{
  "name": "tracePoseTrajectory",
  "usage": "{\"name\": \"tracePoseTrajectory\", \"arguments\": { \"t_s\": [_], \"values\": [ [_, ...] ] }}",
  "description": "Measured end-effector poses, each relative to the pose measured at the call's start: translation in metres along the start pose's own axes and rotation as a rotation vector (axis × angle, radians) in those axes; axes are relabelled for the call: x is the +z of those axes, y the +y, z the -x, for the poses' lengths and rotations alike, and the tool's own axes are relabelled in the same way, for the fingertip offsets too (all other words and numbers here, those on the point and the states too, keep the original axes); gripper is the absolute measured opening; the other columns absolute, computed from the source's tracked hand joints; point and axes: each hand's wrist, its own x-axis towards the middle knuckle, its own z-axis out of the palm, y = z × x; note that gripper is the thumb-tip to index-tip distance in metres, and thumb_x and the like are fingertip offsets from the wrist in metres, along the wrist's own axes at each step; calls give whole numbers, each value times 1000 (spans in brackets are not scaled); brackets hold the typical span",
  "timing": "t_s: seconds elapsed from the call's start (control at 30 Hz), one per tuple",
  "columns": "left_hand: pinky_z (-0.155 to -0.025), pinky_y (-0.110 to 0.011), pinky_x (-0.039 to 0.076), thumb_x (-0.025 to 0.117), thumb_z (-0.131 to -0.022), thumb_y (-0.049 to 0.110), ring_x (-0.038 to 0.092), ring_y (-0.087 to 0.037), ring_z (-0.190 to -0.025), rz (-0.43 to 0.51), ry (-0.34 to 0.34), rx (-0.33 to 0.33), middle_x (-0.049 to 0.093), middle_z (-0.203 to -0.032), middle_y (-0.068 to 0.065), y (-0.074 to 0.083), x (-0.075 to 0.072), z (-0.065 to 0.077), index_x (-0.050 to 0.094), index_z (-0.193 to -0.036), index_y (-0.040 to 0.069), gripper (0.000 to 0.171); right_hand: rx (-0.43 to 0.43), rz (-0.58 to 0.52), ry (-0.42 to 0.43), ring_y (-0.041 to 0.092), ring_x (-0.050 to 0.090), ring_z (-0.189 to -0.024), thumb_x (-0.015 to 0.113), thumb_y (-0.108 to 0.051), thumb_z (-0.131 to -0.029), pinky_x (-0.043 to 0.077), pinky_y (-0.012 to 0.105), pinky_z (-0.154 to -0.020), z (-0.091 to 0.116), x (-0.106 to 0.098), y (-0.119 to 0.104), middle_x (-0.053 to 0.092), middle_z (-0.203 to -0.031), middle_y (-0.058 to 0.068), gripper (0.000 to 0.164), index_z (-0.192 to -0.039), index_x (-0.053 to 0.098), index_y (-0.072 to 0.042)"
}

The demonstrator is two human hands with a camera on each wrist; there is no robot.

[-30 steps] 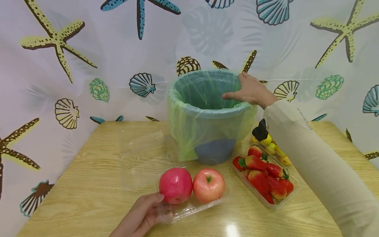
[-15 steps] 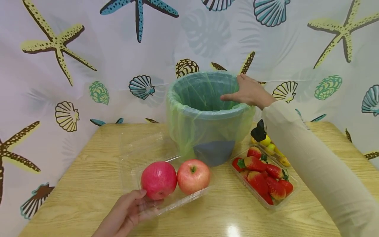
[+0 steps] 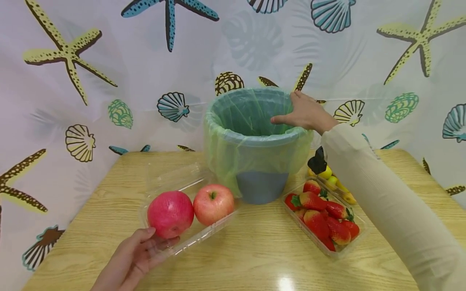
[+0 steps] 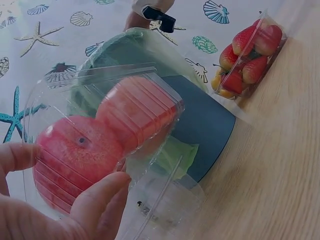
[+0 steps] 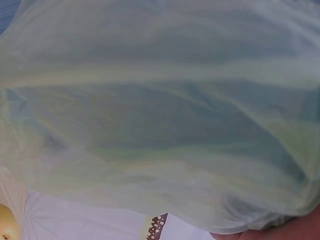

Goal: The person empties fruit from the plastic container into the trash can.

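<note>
We look down on a clear plastic tray (image 3: 204, 234) held askew, a deep-pink fruit (image 3: 170, 214) at left and a paler, reddish apple (image 3: 213, 204), stem up, touching it at right. Just behind, to our right, a blue bin (image 3: 262, 188) stands upright, a thin green liner (image 3: 225, 161) spread inside and draped over its rim.

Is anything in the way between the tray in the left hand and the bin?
Nothing visible stands between the tray in the left hand and the bin. The right hand is at the bin's right side, away from the tray, leaving most of the opening uncovered.
</note>
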Motion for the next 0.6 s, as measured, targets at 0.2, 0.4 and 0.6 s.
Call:
{"name": "tracePoseTrajectory", "arguments": {
  "t_s": [0.2,0.4,0.6],
  "values": [
    [-90,-35,53,32,-104,21,65,-20,-105,28,40,44,66,-110,-4,7,-6,1,58,-112,19,28,2,-4,0,35,-1,-147,53,-53,-91,10,52,-118,1,-1,0,-3,-159,20,97,-151,0,2],
    [-88,-34,54,33,-103,20,67,-21,-102,86,86,82,63,-109,-5,16,-8,0,54,-112,20,23,1,-4,0,35,-1,-147,52,-53,-91,10,51,-118,0,-1,0,-4,-159,20,97,-151,0,2],
    [-89,-34,54,35,-103,22,66,-20,-100,96,140,84,61,-107,-5,26,-10,-4,56,-110,18,22,2,-4,-1,35,-1,-147,53,-52,-91,11,51,-118,0,-1,1,-3,-159,20,97,-151,0,2]
  ]
}}
